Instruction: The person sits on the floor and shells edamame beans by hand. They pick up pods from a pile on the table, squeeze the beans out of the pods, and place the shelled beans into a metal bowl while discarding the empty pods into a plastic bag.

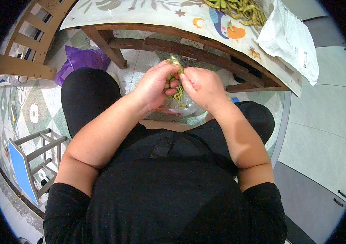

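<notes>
My left hand [154, 83] and my right hand [202, 86] meet above my knees, both gripping a green bean pod [176, 64] between thumbs and fingers. More green pod pieces hang down between the two palms. Below the hands, between my legs, lies a clear plastic bag [183, 106] with bits of pod in it. A pile of green bean pods [240, 10] rests on the table top ahead of me.
A table [140, 14] with a patterned cloth stands in front, with a white plastic bag [290, 38] at its right end. A purple bag [84, 59] lies on the tiled floor. A wooden chair [27, 44] stands far left, a small blue-topped stool [29, 162] near left.
</notes>
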Available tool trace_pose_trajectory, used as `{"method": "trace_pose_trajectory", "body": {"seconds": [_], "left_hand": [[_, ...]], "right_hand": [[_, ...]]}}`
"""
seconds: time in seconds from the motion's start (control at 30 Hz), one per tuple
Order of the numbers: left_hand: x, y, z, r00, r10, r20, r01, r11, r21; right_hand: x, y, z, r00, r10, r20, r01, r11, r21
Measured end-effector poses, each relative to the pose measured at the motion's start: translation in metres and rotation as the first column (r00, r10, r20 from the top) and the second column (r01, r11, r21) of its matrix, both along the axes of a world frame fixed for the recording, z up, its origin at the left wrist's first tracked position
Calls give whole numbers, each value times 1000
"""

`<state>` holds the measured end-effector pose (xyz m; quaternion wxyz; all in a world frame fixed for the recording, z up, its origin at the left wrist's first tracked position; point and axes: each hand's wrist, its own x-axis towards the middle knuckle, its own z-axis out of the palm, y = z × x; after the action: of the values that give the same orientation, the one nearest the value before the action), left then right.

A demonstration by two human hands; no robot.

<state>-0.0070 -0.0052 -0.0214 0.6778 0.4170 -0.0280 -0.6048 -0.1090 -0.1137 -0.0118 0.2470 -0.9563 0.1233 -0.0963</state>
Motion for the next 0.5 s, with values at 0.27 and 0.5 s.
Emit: {"method": "trace_pose_trajectory", "body": {"seconds": [0.27, 0.5], "left_hand": [[0, -3, -14, 999, -18, -37, 18, 1000, -23], [2, -5, -17, 998, 62, -30, -62, 998, -2]], "right_hand": [[-1, 1, 1, 996, -55, -70, 48, 995, -93], [-2, -5, 5, 978, -150, -143, 152, 988, 3]]}}
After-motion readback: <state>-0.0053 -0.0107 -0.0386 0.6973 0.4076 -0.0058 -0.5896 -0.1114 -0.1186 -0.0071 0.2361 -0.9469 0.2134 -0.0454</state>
